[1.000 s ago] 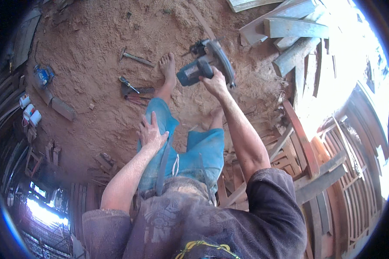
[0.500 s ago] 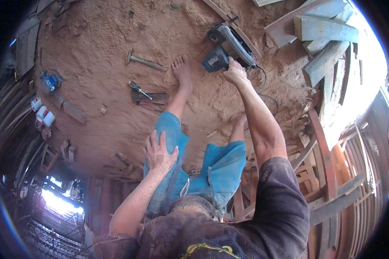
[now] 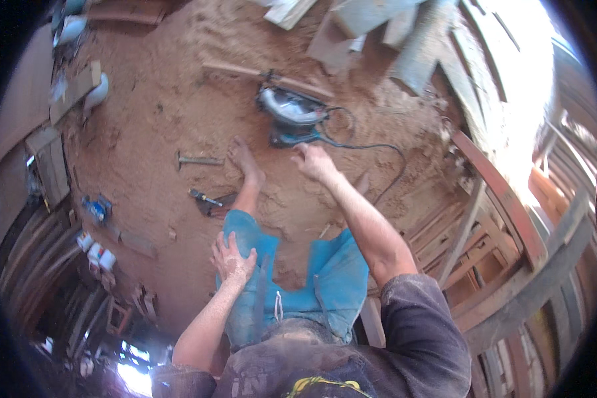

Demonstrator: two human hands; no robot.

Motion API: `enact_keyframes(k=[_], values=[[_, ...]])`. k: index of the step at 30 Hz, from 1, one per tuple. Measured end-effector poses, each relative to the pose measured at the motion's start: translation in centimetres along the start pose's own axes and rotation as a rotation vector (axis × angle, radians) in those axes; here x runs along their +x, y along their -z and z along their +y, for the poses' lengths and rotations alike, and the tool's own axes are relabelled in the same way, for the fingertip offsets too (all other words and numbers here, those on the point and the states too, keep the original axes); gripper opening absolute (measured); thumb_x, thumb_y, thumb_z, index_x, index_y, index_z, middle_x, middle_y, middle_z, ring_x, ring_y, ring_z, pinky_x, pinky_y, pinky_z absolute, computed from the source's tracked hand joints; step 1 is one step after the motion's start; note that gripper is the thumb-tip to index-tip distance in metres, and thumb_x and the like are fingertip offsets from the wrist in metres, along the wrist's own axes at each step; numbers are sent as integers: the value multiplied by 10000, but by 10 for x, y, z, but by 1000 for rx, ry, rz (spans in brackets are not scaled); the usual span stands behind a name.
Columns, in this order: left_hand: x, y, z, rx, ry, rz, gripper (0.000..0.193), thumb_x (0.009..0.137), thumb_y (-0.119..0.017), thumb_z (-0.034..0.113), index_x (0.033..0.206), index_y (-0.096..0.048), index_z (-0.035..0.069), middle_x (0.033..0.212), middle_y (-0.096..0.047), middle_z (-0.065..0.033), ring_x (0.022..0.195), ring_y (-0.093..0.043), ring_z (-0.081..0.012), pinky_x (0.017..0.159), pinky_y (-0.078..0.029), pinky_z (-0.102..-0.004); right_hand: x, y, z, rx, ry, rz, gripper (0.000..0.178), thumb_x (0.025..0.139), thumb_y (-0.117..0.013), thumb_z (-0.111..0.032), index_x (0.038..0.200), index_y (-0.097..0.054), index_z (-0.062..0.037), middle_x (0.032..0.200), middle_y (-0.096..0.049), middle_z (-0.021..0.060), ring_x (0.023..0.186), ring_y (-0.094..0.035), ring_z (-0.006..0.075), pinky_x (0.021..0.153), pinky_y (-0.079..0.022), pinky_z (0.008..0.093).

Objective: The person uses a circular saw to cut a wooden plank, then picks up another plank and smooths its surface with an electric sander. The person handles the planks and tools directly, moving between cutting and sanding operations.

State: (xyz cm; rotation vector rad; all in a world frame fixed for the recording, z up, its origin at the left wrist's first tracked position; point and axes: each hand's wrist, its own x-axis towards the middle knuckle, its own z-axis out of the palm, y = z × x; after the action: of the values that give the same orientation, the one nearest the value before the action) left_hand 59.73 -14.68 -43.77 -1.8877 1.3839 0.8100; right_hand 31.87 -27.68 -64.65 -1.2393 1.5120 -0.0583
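My left hand [image 3: 233, 260] rests with spread fingers on the left leg of my blue trousers [image 3: 249, 237]. A blue-and-grey circular saw [image 3: 290, 109] sits on the sawdust-covered ground ahead of my feet, against a thin wooden strip [image 3: 235, 69]. Just on the near side of the saw is my right hand [image 3: 315, 162], its fingers loosely bent and a little apart, with nothing seen in them. A dark cord [image 3: 368, 146] curves from the saw to the right. Left of my bare foot lies a hammer [image 3: 200, 160], and nearer, a screwdriver [image 3: 205, 197] on a dark piece.
Wooden offcuts [image 3: 414, 56] are heaped at the far right. Wooden frames [image 3: 491, 265] stand close on my right. To the left are a blue tool [image 3: 98, 207], white containers [image 3: 101, 255] and a wood block [image 3: 48, 162].
My right hand has come off the saw's handle and drawn back toward me. The saw now sits turned on the ground. The view has swung right; my left hand stays on my leg.
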Motion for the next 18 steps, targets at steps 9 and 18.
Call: enact_keyframes(k=[9, 18], values=[[-19, 2, 37, 80, -16, -166, 939, 833, -810, 448, 1602, -381, 125, 1708, -231, -212, 1555, -231, -486, 1177, -315, -707, -303, 153, 62, 220, -350, 451, 359, 959, -753, -274, 1232, -728, -42, 1098, -779, 193, 1016, -765, 306, 916, -593, 405], [-87, 44, 166, -382, -355, -249, 815, 851, -820, 471, 1490, -554, 41, 1452, -620, -246, 1366, -590, -350, 1138, -475, -425, -567, 334, 27, -327, -374, 1299, 452, 933, -763, -141, 1349, -604, -65, 1347, -613, 173, 1296, -585, 373, 1084, -492, 495]])
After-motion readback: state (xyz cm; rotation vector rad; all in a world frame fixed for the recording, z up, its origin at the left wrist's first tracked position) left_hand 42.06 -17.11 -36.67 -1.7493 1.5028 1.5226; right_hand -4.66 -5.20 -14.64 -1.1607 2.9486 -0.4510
